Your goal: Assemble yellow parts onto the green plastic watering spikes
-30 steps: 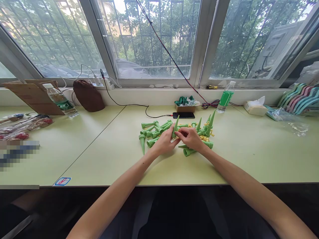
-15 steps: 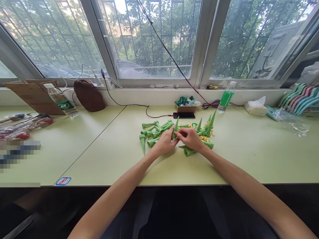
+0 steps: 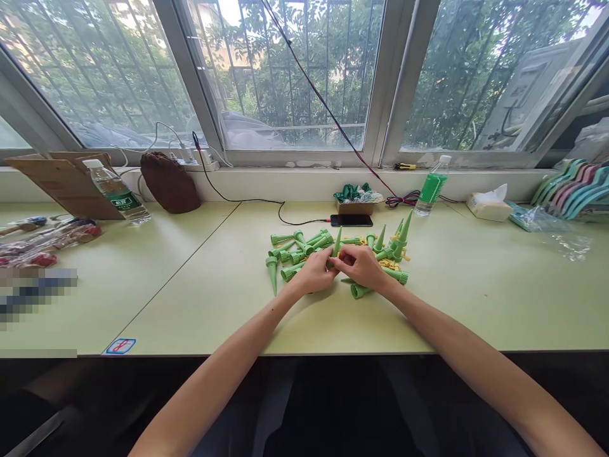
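My left hand point(image 3: 318, 271) is closed around a green plastic watering spike point(image 3: 337, 242), whose pointed tip stands upward. Against the side of that spike, my right hand point(image 3: 360, 264) pinches with thumb and fingers. A bit of yellow shows at these fingertips, probably a small yellow valve, mostly hidden by the fingers. Several loose green spikes point(image 3: 271, 273) lie to the left of and behind my hands. On the right, more green spikes point(image 3: 403, 236) stand upright or lie down, some with yellow valves point(image 3: 392, 264) fitted or lying beside them.
Behind the pile lie a black phone point(image 3: 351, 220) on a cable and a small cardboard box point(image 3: 356, 207). Water bottles stand at right point(image 3: 432, 187) and left point(image 3: 124, 198). Farther right are a tissue pack point(image 3: 489, 205) and hangers point(image 3: 578, 190). The table's front edge point(image 3: 190, 356) runs below my forearms.
Both hands stay together at the held spike. My right hand has shifted slightly left, its fingertips closer against the spike. The pile looks the same.
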Demonstrator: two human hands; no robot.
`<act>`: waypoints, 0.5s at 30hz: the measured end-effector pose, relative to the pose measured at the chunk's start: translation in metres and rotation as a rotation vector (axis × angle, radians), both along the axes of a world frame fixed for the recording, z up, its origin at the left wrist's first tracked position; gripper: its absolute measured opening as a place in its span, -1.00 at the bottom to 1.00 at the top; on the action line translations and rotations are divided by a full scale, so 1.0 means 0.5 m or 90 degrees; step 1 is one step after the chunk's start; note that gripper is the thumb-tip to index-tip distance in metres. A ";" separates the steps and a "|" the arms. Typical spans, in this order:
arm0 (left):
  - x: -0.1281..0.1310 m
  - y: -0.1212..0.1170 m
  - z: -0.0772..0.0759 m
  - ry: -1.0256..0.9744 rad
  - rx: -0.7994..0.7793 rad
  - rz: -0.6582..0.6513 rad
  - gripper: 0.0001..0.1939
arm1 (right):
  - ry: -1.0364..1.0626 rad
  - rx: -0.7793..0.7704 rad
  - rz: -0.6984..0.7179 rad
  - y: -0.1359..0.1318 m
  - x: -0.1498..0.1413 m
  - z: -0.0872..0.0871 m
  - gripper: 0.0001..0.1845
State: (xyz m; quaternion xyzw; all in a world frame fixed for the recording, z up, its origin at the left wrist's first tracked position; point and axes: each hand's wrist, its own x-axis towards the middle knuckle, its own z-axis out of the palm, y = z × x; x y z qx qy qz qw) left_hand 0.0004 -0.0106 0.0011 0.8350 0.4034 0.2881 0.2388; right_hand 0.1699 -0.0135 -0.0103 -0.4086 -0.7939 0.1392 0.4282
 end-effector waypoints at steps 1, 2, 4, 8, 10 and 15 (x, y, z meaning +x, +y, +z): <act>-0.001 0.001 -0.001 0.002 -0.001 0.000 -0.93 | -0.002 -0.002 0.004 0.000 0.000 -0.001 -0.62; -0.002 0.001 -0.002 0.004 -0.003 0.002 -0.94 | -0.004 -0.003 0.008 -0.001 0.000 -0.001 -0.63; -0.003 0.002 -0.003 0.006 -0.008 0.003 -0.96 | -0.007 -0.001 0.015 -0.001 -0.001 0.001 -0.63; -0.005 0.001 -0.003 0.004 -0.013 -0.002 -0.95 | -0.010 0.013 0.029 -0.002 -0.001 0.003 -0.64; -0.005 0.000 -0.002 0.006 -0.014 -0.001 -0.94 | -0.012 0.012 0.030 -0.002 -0.001 0.004 -0.64; -0.001 -0.002 0.001 0.010 -0.012 0.015 -0.96 | -0.005 -0.007 0.015 -0.003 -0.003 0.003 -0.64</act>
